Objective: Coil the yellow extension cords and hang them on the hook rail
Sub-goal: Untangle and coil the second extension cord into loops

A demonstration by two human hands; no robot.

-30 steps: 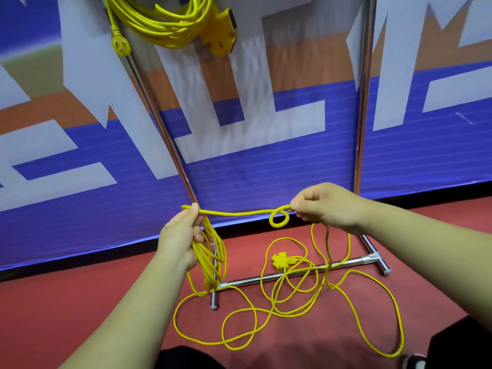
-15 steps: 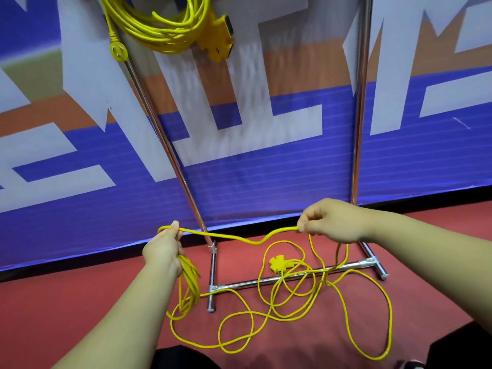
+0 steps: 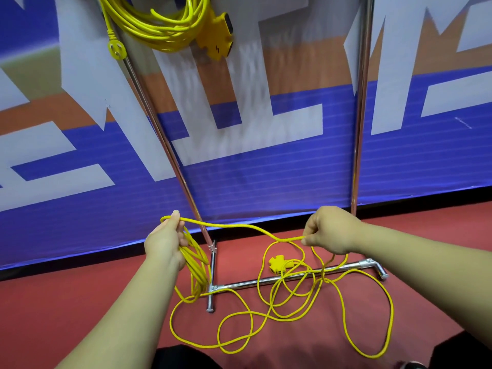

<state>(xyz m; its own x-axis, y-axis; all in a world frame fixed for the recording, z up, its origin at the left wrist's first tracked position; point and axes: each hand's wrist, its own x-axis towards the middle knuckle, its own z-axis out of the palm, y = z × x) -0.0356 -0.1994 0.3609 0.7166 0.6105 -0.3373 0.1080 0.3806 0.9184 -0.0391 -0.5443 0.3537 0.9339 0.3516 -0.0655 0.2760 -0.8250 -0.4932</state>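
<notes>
Head view. Item one: coiled cord, hanging at the frame's top edge beside the rack's left pole; judged done. Item two: second cord, part-coiled. The left hand grips several hanging loops, and the right hand pinches the strand stretched between the two hands. Most of its length lies tangled on the red floor with its socket block, crossing the base bar, a likely snag. Open floor to the left.

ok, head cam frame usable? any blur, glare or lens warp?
Head view: left hand, right hand and the thin yellow cord stretched between them are sharp; the blue-and-white printed banner smears into vertical streaks mid-frame; bright glints run along the right chrome rack pole; wide-angle warp tilts the left pole.
</notes>
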